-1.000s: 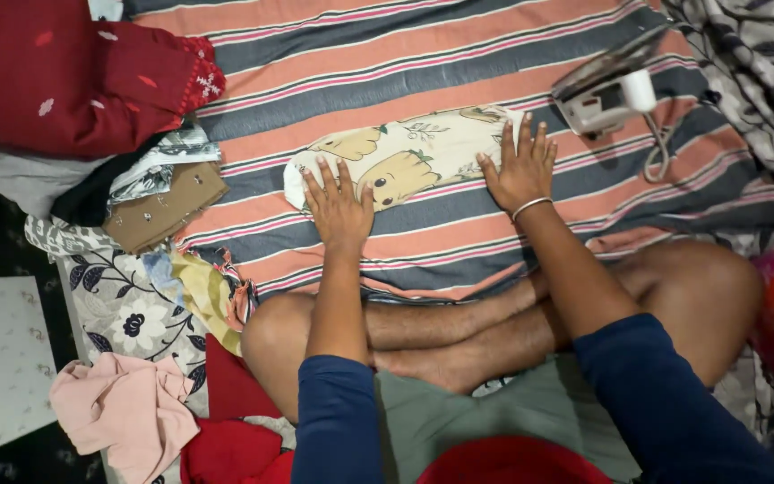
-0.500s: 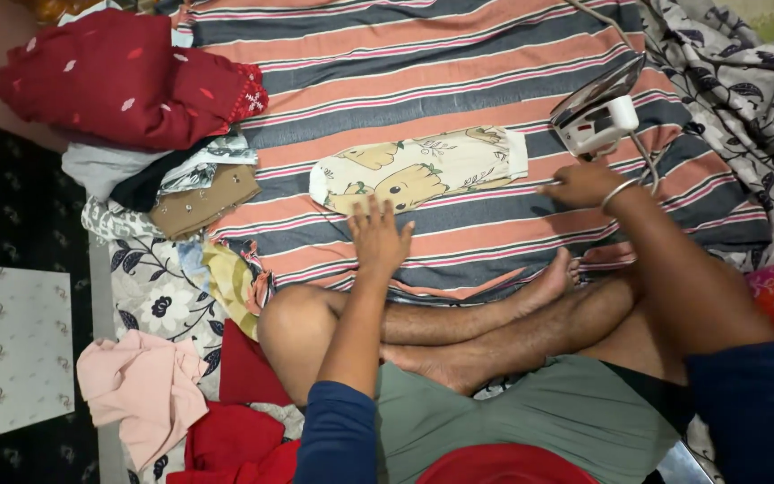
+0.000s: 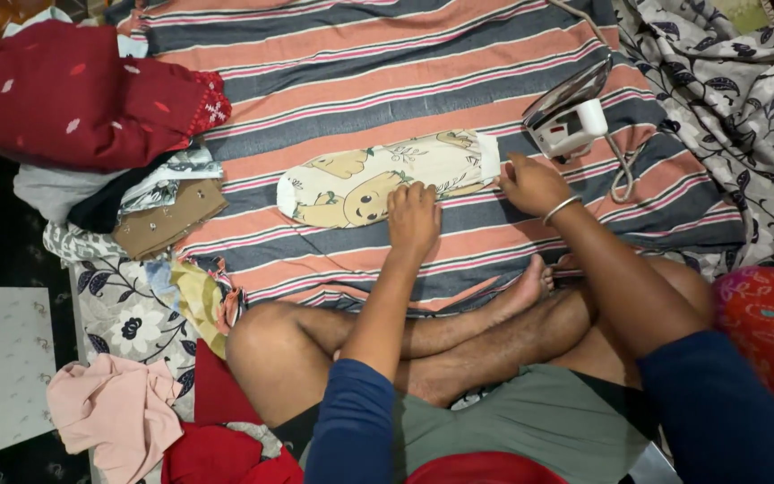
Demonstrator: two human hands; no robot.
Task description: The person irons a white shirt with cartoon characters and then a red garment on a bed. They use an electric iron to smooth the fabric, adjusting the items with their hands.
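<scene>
A small cream garment (image 3: 378,175) printed with cartoon animals lies folded flat on a striped orange and grey cloth (image 3: 387,81). My left hand (image 3: 412,218) rests palm down on the garment's lower edge, fingers together. My right hand (image 3: 530,182) sits just past the garment's right end, fingers curled at the cloth, a metal bangle on the wrist. A white electric iron (image 3: 569,115) stands tipped on its heel a little above my right hand, its cord trailing right. My crossed bare legs are below.
A pile of clothes lies at left: a red patterned garment (image 3: 73,94), grey and brown pieces (image 3: 163,220), floral fabric (image 3: 127,309), a pink cloth (image 3: 114,412). Grey leaf-print fabric (image 3: 727,108) fills the right; an orange patterned cloth (image 3: 768,336) lies by my right knee.
My right hand left the garment, moved right toward the iron, then came back to the garment's right end. My left hand shifted slightly right along its lower edge. The camera moved closer.
</scene>
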